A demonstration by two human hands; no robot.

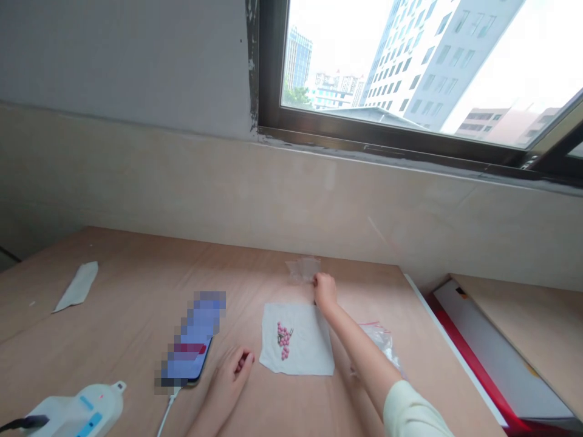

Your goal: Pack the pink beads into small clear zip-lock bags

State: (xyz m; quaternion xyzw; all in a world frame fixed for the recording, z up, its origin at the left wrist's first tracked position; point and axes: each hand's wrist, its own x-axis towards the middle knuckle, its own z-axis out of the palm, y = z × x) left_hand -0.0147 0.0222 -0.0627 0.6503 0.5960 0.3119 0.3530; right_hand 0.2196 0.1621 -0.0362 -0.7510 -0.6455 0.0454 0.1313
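Across the plywood table (136, 285), watching remotely, I see the right hand (324, 290) curled against clear film (303, 269), grip unclear; the left hand (232, 376) lies half-open, empty, beside a phone (191, 346), near pink beads (283, 340) on white cloth (310, 355); plastic bag (380, 343) just right of the right forearm (359, 352)

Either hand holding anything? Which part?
Left hand holds nothing. Right hand is at the near edge of a clear plastic sheet, but its fingertips are hidden, so a grip cannot be told.
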